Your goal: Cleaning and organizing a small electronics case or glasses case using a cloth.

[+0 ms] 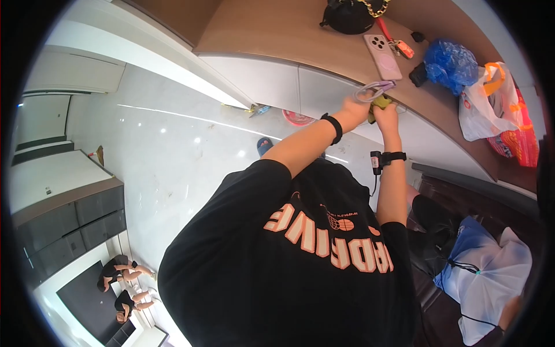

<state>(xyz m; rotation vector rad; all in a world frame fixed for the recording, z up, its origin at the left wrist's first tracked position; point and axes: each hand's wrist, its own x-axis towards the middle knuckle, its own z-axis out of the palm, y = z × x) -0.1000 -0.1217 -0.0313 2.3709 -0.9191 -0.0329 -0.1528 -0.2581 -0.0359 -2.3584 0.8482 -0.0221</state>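
At the front edge of the brown countertop, my left hand and my right hand are close together. Between them is a crumpled olive-green cloth-like item, with the fingers of both hands against it. Many fingertips are hidden. A looped lilac cable lies over the top of my left hand, its upper end near a pink phone lying on the counter. Black bands circle both wrists, and the right one carries a small black device with a wire.
A black pouch, a gold chain, keys, a blue plastic bag and a white carrier bag sit on the counter. White cabinet fronts stand below. Someone sits at right beside a blue-white drawstring bag. Two people are farther off, lower left.
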